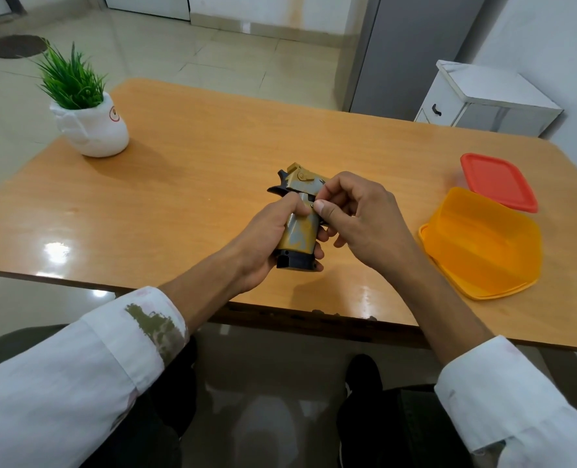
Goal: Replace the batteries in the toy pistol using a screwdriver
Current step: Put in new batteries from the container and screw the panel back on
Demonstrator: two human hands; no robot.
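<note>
A tan and grey toy pistol (299,228) with a black base is held just above the wooden table (192,170), grip pointing toward me. My left hand (263,241) grips its handle from the left. My right hand (358,221) pinches a tiny brass-coloured screw (312,205) between thumb and forefinger, right against the side of the grip. No screwdriver or batteries are in view.
An orange plastic container (483,244) lies open at the right, with its red lid (498,180) behind it. A potted green plant in a white pot (91,126) stands at the table's far left. A white cabinet (486,96) stands beyond the table.
</note>
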